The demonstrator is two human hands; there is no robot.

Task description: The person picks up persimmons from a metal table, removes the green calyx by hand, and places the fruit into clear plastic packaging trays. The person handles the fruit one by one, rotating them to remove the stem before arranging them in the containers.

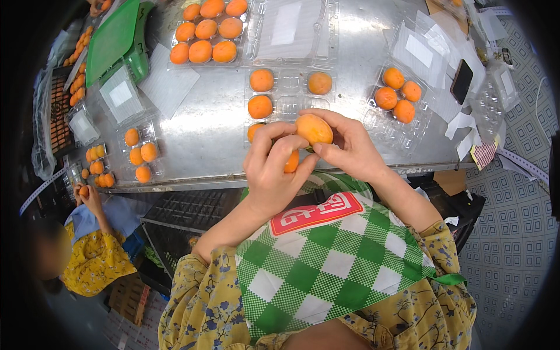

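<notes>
My right hand point(345, 142) grips an orange-yellow round fruit point(314, 129), and the fingertips of my left hand touch it. Under the curled fingers of my left hand point(278, 164) a second orange fruit point(291, 162) shows, partly hidden. Both hands are close together over the near edge of the metal table. Just beyond them lies a clear plastic tray point(289, 81) with round hollows, holding several orange fruits point(261, 80) on its left side and one point(320, 83) at its upper right. My hands hide its near part.
A filled fruit tray point(205, 28) and stacked lined clear trays point(286, 30) stand behind. A part-filled tray point(396, 127) and a phone point(461, 82) lie right. Left are a green bin point(111, 39), another tray point(140, 153) and a co-worker point(94, 245) holding a fruit. Black crates point(188, 210) stand below the table.
</notes>
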